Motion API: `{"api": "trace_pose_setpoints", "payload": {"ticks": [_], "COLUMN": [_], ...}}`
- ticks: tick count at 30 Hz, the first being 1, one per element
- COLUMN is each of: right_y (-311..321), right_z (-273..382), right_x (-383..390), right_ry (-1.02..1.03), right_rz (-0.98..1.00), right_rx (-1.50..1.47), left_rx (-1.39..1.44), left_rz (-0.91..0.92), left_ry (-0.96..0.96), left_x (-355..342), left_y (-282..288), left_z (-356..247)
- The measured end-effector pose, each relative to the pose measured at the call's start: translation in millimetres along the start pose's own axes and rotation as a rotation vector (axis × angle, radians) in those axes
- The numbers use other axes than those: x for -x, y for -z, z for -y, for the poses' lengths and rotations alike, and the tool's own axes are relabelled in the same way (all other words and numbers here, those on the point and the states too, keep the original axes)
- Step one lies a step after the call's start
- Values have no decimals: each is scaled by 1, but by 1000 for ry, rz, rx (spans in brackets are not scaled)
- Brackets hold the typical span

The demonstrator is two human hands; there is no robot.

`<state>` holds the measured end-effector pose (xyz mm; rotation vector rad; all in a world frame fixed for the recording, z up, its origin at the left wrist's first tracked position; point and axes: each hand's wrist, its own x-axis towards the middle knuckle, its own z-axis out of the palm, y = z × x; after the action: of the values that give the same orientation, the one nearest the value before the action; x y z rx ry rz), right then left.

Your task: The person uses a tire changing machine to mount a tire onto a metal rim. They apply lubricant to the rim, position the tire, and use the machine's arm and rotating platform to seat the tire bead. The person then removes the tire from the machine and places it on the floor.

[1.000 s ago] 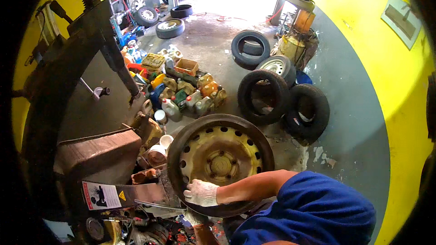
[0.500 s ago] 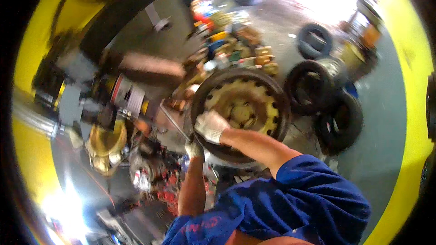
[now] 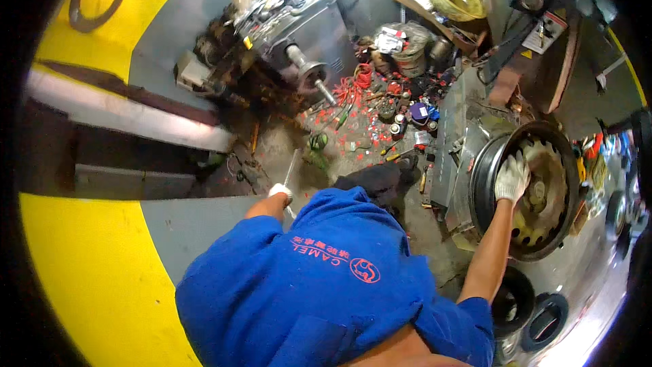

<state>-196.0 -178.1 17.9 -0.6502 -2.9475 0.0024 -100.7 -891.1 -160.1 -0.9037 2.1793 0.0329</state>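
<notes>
Wheel rim [image 3: 540,194] of pale, rust-stained steel stands on edge directly beneath the right hand [image 3: 513,175]. That hand, in a white knitted glove, lies on the near part of the rim's face with its fingers extended and loosely spread; it rests against the metal and does not close around it. Well off to its left, the gloved left hand [image 3: 280,194] is curled firmly round a slim metal rod [image 3: 292,168], which points up and away from the body, nowhere near the rim.

Just left of the right hand is a grey metal housing [image 3: 445,170], though how the rim is supported there I cannot tell. Loose tyres [image 3: 526,295] lie below that hand, beyond the forearm. Ahead of the left hand stands a grey machine [image 3: 312,41] with a projecting shaft, and between the hands, farther out, tools and red scraps litter the floor [image 3: 373,139].

As for progress, the rim appears to carry no tyre, so the two seem already apart; what remains cannot be judged.
</notes>
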Motion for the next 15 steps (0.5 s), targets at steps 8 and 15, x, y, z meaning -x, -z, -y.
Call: {"api": "trace_pose_setpoints", "payload": {"ticks": [8,15], "right_y": [-7,36], "right_z": [15,74], "right_x": [62,44], "right_ry": [93,-224], "right_rz": [21,265], "right_rx": [81,53], "left_rx": [-298,1211], "left_rz": [327,-31], "left_ry": [-187,126], "left_x": [2,-130], "left_y": [-67,38], "left_z": [84,-30]}}
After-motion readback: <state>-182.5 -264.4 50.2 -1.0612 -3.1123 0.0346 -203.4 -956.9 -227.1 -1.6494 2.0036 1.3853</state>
